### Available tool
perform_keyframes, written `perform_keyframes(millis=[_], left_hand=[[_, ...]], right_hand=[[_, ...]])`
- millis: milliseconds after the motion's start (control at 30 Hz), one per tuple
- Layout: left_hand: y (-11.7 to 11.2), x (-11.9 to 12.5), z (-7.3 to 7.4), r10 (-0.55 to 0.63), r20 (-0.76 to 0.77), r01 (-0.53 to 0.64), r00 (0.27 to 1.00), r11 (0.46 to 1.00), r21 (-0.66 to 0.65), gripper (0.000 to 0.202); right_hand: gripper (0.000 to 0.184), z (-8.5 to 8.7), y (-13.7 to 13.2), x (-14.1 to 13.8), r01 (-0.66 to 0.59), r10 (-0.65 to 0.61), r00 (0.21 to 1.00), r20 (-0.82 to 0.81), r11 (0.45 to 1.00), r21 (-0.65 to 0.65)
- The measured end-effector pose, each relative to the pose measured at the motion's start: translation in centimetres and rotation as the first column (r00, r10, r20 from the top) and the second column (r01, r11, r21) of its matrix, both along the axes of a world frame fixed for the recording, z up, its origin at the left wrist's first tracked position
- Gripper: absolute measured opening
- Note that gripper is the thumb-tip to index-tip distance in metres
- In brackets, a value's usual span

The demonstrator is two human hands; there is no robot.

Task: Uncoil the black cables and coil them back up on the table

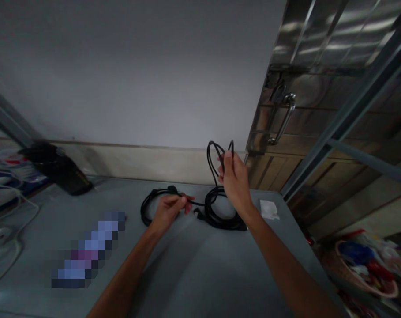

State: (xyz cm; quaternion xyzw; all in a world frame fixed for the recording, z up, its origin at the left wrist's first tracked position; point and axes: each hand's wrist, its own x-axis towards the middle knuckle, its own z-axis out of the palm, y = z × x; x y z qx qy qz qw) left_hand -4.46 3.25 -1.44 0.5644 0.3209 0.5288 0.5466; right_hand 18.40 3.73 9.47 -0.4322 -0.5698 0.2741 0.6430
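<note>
My right hand [233, 176] is raised over the grey tabletop, fingers closed around loops of a black cable [211, 154]. Lower and to the left, my left hand [170, 210] pinches a stretch of black cable that runs across toward the right. Below my right hand lies a coiled black cable [220, 225], with a plug end [199, 213] at its left side. Another loop of black cable [145, 205] rests behind and left of my left hand, with a dark connector [172, 189] on top. How the strands join between the coils I cannot tell.
A black bottle [59, 168] leans or lies at the back left, near white cables [20, 238]. A blurred-out rectangular object [91, 247] lies at front left. A white paper piece [268, 209] is near the right edge. A filled basket [365, 269] stands beyond, beside a metal post [346, 106].
</note>
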Motion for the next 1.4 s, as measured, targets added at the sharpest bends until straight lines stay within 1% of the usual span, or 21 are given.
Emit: perform_keyframes(millis=[67,167,267,333,433,567,600,667,767,833,900,1000,1067,1133,1200,1300,1367,1400], left_hand=[[0.7,-0.5,-0.1,0.066,0.153,-0.052,0.986,0.994,-0.097,0.041],[1.8,-1.6,0.2,0.159,0.358,-0.084,0.92,0.973,-0.214,0.032],[2.6,-3.3,0.7,0.223,0.488,-0.098,0.844,0.958,-0.269,0.021],[2.9,-4.5,1.1,0.254,0.571,-0.101,0.78,0.953,-0.286,0.016],[3.1,-6.2,1.4,0.285,0.666,-0.122,0.689,0.952,-0.281,0.012],[2.9,-7.8,1.6,0.313,0.752,-0.126,0.58,0.946,-0.297,0.005],[2.8,-8.0,1.6,0.321,0.763,-0.127,0.562,0.944,-0.304,0.007],[2.7,-8.3,1.6,0.331,0.775,-0.125,0.538,0.941,-0.315,0.013],[2.6,-8.3,1.6,0.341,0.781,-0.117,0.523,0.936,-0.331,0.017],[2.6,-8.3,1.7,0.354,0.775,-0.125,0.523,0.932,-0.341,0.019],[2.6,-8.2,1.7,0.367,0.769,-0.142,0.524,0.928,-0.346,0.023],[2.6,-8.1,1.6,0.363,0.761,-0.148,0.537,0.929,-0.339,0.026],[2.6,-8.2,1.6,0.348,0.763,-0.139,0.545,0.935,-0.327,0.023],[2.7,-8.2,1.5,0.331,0.77,-0.128,0.546,0.941,-0.314,0.02],[2.9,-8.2,1.3,0.324,0.762,-0.105,0.56,0.941,-0.323,0.018],[3.2,-8.1,1.1,0.341,0.718,-0.048,0.607,0.918,-0.395,0.02],[3.4,-7.9,1.0,0.347,0.679,-0.015,0.646,0.896,-0.444,0.022],[3.5,-7.8,0.9,0.349,0.656,-0.01,0.67,0.887,-0.462,0.023]], right_hand=[[0.059,-0.1,0.5,0.7,0.017,-0.021,0.997,0.077,0.999,0.047],[0.061,0.7,0.8,2.6,0.07,-0.094,0.984,0.15,0.984,0.162],[0.061,2.1,0.7,5.0,0.18,-0.212,0.971,0.109,0.952,0.246],[0.06,3.2,0.5,6.7,0.281,-0.301,0.953,0.028,0.914,0.292],[0.055,4.6,0.1,9.0,0.427,-0.394,0.904,-0.166,0.829,0.361],[0.045,6.0,-0.7,11.8,0.568,-0.399,0.814,-0.423,0.702,0.43],[0.043,6.2,-0.9,12.4,0.596,-0.397,0.791,-0.466,0.674,0.437],[0.039,6.6,-1.3,13.6,0.632,-0.39,0.759,-0.522,0.635,0.444],[0.036,7.0,-1.9,14.9,0.665,-0.382,0.729,-0.568,0.592,0.455],[0.036,7.3,-2.2,15.3,0.679,-0.384,0.718,-0.581,0.571,0.462],[0.038,7.4,-2.5,15.5,0.679,-0.367,0.717,-0.593,0.561,0.474],[0.038,7.4,-2.9,15.5,0.659,-0.312,0.728,-0.61,0.566,0.496],[0.035,7.4,-3.1,15.4,0.633,-0.294,0.748,-0.596,0.585,0.506],[0.034,7.4,-3.2,15.0,0.583,-0.251,0.785,-0.566,0.608,0.539],[0.035,7.5,-3.2,13.9,0.531,-0.18,0.816,-0.549,0.609,0.589],[0.031,7.5,-3.3,10.8,0.451,-0.094,0.854,-0.512,0.624,0.638],[0.027,7.1,-3.6,8.0,0.371,-0.071,0.9,-0.429,0.642,0.671],[0.026,6.8,-3.8,6.6,0.314,-0.069,0.931,-0.358,0.649,0.693]])
